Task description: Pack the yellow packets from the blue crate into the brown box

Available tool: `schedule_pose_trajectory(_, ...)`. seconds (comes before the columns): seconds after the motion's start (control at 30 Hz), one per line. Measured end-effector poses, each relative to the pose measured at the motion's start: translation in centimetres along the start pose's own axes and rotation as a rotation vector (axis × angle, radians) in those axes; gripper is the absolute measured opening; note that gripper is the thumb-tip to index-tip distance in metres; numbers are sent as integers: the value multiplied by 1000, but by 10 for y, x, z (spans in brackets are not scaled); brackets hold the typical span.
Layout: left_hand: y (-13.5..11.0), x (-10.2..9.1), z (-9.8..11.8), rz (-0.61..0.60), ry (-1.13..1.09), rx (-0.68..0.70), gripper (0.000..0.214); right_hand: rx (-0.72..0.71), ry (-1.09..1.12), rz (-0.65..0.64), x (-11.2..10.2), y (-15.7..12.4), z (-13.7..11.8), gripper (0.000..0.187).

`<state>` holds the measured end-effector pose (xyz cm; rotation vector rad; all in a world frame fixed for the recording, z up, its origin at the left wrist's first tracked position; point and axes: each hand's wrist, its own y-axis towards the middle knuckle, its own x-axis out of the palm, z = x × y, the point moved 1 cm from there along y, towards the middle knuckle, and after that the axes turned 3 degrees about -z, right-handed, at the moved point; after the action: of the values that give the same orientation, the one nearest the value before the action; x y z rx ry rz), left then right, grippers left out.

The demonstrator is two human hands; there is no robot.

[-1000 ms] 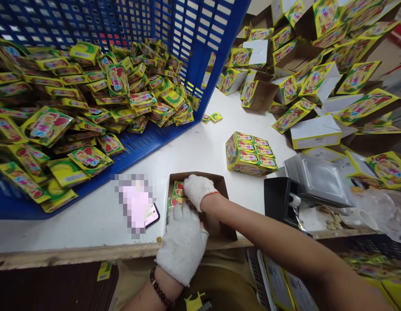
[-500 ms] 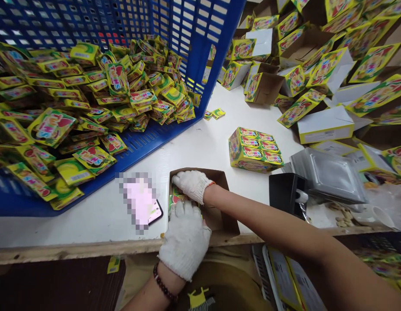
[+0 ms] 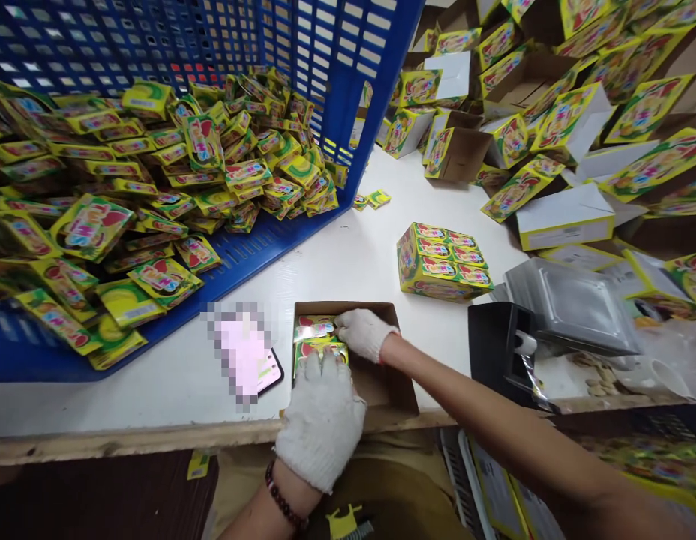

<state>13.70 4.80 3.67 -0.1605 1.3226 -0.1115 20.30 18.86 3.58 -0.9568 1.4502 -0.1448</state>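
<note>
A brown cardboard box (image 3: pixel 390 379) lies open at the near table edge with a few yellow-green candy packets (image 3: pixel 314 330) stacked in its left part. My left hand (image 3: pixel 321 420), in a white glove, presses down on the near packets. Inside the box, the fingertips of my gloved right hand (image 3: pixel 364 331) touch the right side of the packets.
A big blue crate (image 3: pixel 325 67) on the left holds several loose yellow packets (image 3: pixel 157 172). A filled yellow box (image 3: pixel 441 261) stands mid-table. Empty printed cartons (image 3: pixel 550 127) pile up at the right. A phone (image 3: pixel 263 369) lies left of the brown box, a black tape dispenser (image 3: pixel 499 352) right of it.
My right hand slid from on top of the packets to their right side, uncovering them. My left hand stayed pressed on the near packets.
</note>
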Motion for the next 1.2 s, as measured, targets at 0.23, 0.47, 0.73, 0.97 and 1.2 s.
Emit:
schedule_pose_trajectory(0.23, -13, -4, -8, 150, -275, 127, 23, -70, 130, 92, 23, 4, 5, 36)
schedule_pose_trajectory(0.47, 26, -73, -145, 350, 38, -284, 24, -49, 223, 130, 24, 9, 5, 36)
schedule_pose_trajectory(0.73, 24, -110, -199, 300, 287, -460, 31, -168, 534, 345, -24, -41, -3, 24)
schedule_pose_trajectory(0.97, 6, -70, -80, 726, 71, 371, 41, -332, 1341, 31, -41, -57, -31, 32)
schedule_pose_trajectory(1.2, 21, -29, -59, 481, 8, 257, 26, -214, 913, 228, -13, -37, 6, 30)
